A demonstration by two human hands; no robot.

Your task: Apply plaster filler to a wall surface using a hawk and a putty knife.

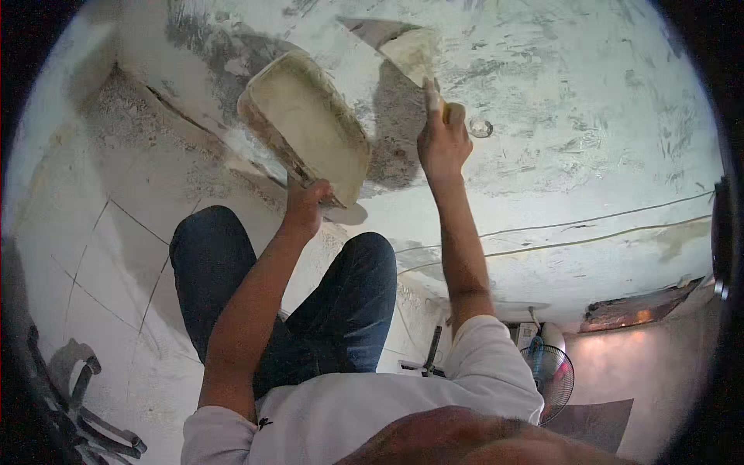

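My left hand [308, 203] grips the lower end of an oblong, crusted tray [306, 116] holding pale, creamy paste. My right hand [443, 136] is closed on the yellow handle of a wide putty knife [409, 56], with one finger stretched up along it toward the blade. The blade lies at or very near the patchy white wall [542, 93], above and right of the tray; whether it touches cannot be told exactly. Dark, roughly scraped patches and a small round fitting [480, 127] show on the wall beside my right hand.
My bent knees in dark jeans are over a tiled floor [108, 256]. A cracked edge runs along the wall's foot. A black metal stand [81, 403] is at lower left. Two thin cables cross the wall at right; a fan [556, 380] and a dark board [597, 426] lie lower right.
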